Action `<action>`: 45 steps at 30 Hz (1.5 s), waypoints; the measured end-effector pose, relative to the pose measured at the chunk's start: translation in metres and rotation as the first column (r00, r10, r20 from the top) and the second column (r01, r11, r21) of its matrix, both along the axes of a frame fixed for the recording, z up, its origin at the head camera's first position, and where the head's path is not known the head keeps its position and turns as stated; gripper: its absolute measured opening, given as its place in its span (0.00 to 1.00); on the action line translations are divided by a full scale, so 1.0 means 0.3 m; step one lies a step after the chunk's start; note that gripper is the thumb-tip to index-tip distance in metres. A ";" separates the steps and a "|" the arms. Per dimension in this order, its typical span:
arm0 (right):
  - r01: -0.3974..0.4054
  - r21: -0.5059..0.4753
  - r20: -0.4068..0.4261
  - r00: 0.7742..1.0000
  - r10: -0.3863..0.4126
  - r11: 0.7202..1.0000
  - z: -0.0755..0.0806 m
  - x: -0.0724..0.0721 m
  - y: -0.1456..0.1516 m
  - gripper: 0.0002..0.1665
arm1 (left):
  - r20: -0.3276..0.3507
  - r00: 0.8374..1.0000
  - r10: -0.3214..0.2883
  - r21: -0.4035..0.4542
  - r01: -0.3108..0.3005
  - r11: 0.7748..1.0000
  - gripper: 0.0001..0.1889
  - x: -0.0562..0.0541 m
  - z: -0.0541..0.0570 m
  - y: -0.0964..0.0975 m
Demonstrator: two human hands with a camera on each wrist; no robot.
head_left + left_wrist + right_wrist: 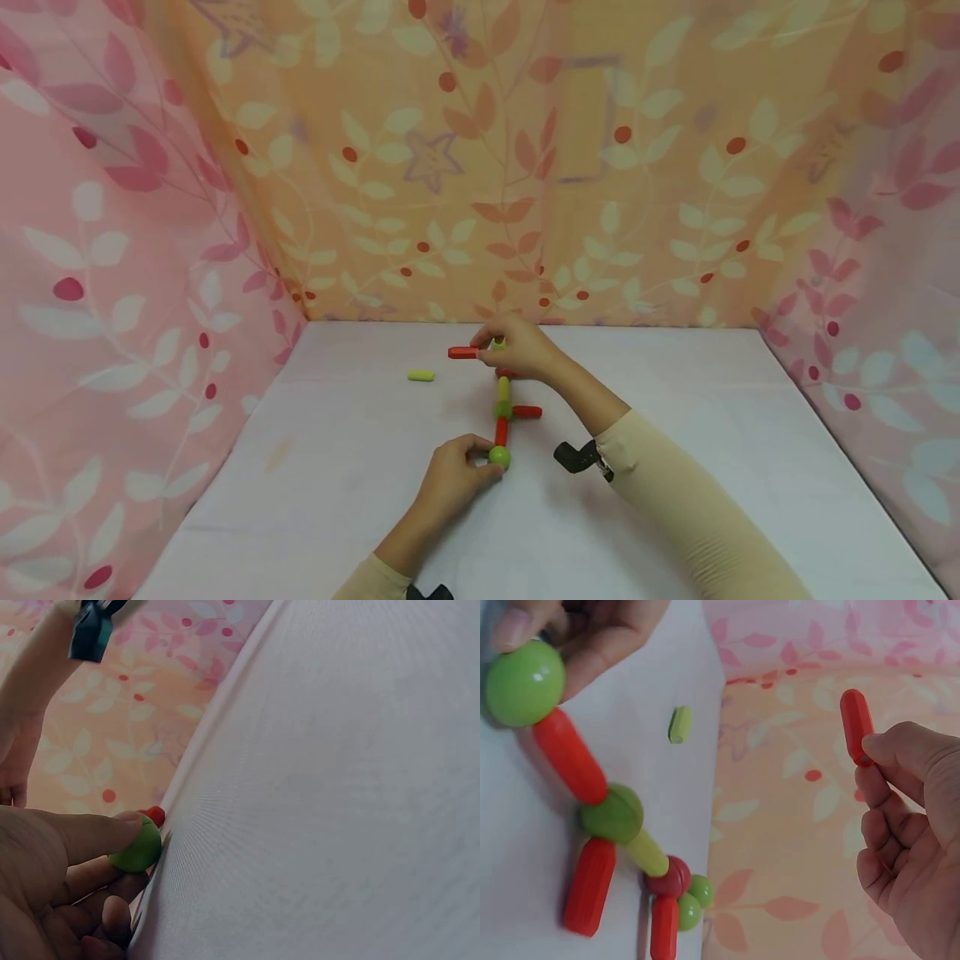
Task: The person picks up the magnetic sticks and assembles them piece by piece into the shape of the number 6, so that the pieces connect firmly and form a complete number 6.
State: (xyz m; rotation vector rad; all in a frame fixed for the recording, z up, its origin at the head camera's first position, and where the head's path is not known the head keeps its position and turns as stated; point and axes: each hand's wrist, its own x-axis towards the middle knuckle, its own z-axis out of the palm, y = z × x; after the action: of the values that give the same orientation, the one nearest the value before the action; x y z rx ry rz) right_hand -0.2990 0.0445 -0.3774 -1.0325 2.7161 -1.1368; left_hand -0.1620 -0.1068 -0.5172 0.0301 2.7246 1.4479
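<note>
My left hand (453,477) pinches a green ball (499,457) at the near end of a chain of toy rods and balls on the table. From it a red rod (570,756) leads to a second green ball (612,814), then a yellow-green rod (648,853) and a red ball (669,877). Another red rod (527,412) sticks out sideways from the second green ball. Raised near the chain's far end, my right hand (521,346) pinches a separate red rod (855,724) by one end, apart from the chain.
A loose yellow-green rod (421,376) lies left of the chain. Two small green balls (700,891) show at the far end beside the red ball. Patterned cloth (495,167) hangs behind and at both sides of the white table (675,400).
</note>
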 end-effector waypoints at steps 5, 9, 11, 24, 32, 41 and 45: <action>0.016 -0.005 -0.031 0.999 -0.016 1.000 0.000 0.068 0.073 0.07 | -0.010 1.000 -0.006 0.003 0.006 1.000 0.17 -0.002 -0.002 -0.001; 0.042 0.004 -0.092 0.995 -0.041 0.999 -0.020 0.111 0.135 0.07 | -0.014 1.000 -0.002 -0.004 0.002 1.000 0.17 -0.003 -0.004 0.002; 0.060 0.003 -0.103 0.993 -0.059 0.998 -0.031 0.133 0.164 0.08 | -0.007 1.000 0.002 -0.004 -0.002 1.000 0.17 -0.002 -0.002 0.004; 0.129 0.006 -0.035 0.991 -0.129 0.992 -0.165 0.254 0.273 0.10 | 0.000 1.000 0.019 -0.033 -0.019 0.999 0.17 0.001 0.001 0.004; 0.160 0.018 0.028 0.987 -0.160 0.987 -0.242 0.296 0.313 0.10 | -0.008 1.000 0.014 -0.032 -0.015 0.999 0.17 0.000 -0.006 0.008; 0.158 0.046 0.073 0.984 -0.161 0.986 -0.326 0.312 0.336 0.11 | -0.009 1.000 0.011 -0.036 -0.011 0.999 0.17 -0.002 -0.009 0.007; 0.136 0.037 0.073 0.988 -0.138 0.990 -0.346 0.313 0.334 0.11 | 0.001 1.000 0.015 -0.036 -0.015 0.999 0.17 -0.002 -0.009 0.007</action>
State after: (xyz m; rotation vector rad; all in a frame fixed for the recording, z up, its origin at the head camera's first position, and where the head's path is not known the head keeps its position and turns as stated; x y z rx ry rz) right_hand -0.2050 0.1448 -0.4811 -0.7921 2.7721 -1.1222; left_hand -0.1627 -0.1049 -0.5199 0.0081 2.7553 1.4015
